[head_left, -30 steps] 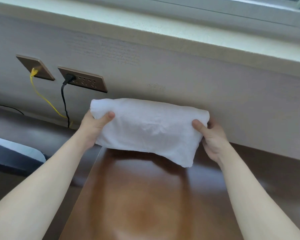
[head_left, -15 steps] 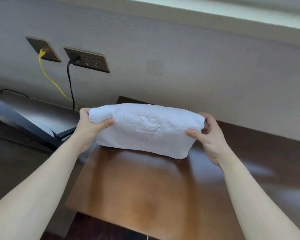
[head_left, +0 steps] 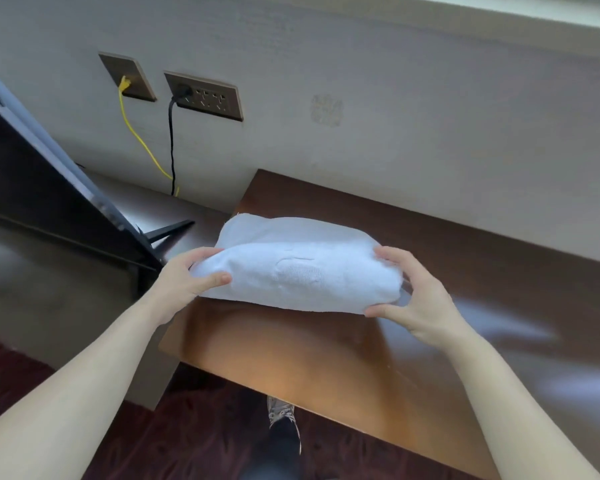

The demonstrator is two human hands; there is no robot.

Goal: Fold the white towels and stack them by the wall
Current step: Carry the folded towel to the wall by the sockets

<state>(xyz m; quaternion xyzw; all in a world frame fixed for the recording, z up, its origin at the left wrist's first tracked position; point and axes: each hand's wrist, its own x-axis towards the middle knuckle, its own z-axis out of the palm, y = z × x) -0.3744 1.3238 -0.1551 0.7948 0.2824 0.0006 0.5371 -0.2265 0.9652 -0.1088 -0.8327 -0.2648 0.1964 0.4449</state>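
Left hand (head_left: pixel 184 282) clamps the left end of the folded white towel (head_left: pixel 302 271), thumb lying across the top and fingers curled over the far side. Right hand (head_left: pixel 416 299) brackets the right end, thumb at the near lower edge and fingers arched over the top, a looser hold that looks more like steadying than carrying. Gripping both ends keeps the folded layers from sliding open, which is probably why the bundle is held this way. It sits low on the brown table (head_left: pixel 291 368), towards the table's far left corner, and appears to rest on the surface, though whether its full weight is down cannot be told. A strip of bare wood separates it from the wall (head_left: pixel 413 140), so it is near the wall but not against it. No other towel is visible, so this one probably starts the stack.
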